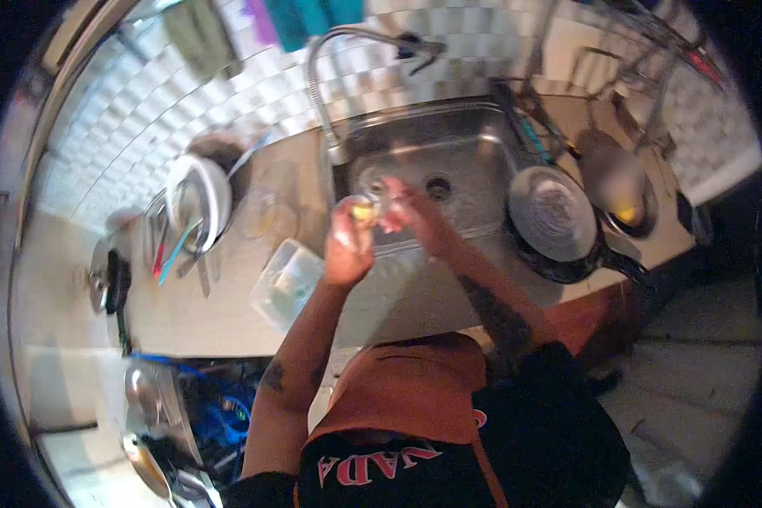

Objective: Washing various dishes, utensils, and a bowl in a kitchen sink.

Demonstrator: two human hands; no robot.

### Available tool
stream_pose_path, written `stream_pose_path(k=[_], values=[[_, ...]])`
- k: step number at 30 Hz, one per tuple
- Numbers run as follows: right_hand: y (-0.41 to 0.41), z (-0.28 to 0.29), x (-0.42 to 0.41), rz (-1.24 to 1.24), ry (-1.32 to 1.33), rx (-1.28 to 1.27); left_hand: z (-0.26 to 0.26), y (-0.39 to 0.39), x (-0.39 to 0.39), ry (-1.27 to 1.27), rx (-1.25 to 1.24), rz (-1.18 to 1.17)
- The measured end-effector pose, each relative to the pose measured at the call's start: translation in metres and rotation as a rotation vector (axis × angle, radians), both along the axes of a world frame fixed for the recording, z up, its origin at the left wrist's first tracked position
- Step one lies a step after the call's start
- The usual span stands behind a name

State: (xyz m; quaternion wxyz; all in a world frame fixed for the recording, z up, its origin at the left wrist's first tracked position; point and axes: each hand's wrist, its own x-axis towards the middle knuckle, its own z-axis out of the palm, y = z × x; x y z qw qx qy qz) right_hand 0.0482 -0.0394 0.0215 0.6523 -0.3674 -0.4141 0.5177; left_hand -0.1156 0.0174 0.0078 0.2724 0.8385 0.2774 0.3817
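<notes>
Above the front left part of the stainless steel sink [413, 136], my left hand [349, 247] grips a small yellow object [362, 211]. It looks like a sponge, but blur hides its exact form. My right hand [401, 206] is just to the right of it, bent toward the left hand over the basin. Blur keeps me from telling whether its fingers hold anything. The round drain [439, 187] shows beyond my right wrist. A translucent plastic container [287, 284] stands on the counter beside my left forearm.
A flexible-neck faucet [317, 82] arches at the sink's back left. Left on the counter are a white bowl [223, 203] and utensils, including a red-handled one [159, 254]. Right of the sink, a pale round pan [552, 213] rests over a black pan [616, 263], its handle pointing forward.
</notes>
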Motion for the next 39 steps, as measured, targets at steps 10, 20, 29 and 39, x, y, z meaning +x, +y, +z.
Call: stream_pose_path(k=[10,20,29,39], values=[[-0.031,0.019,0.012,-0.25,-0.009,0.04,0.014,-0.018,0.043,-0.11,-0.27,-0.145],[-0.154,0.042,0.22,-0.977,-0.846,-0.342,-0.005,-0.034,0.038,0.148,-0.336,-0.16],[-0.156,0.008,0.249,-0.642,-1.647,-0.911,0.074,-0.013,-0.014,-0.094,-0.533,0.016],[-0.008,0.045,0.045,-0.271,-1.321,-0.361,0.043,-0.004,-0.167,0.586,-0.224,0.027]])
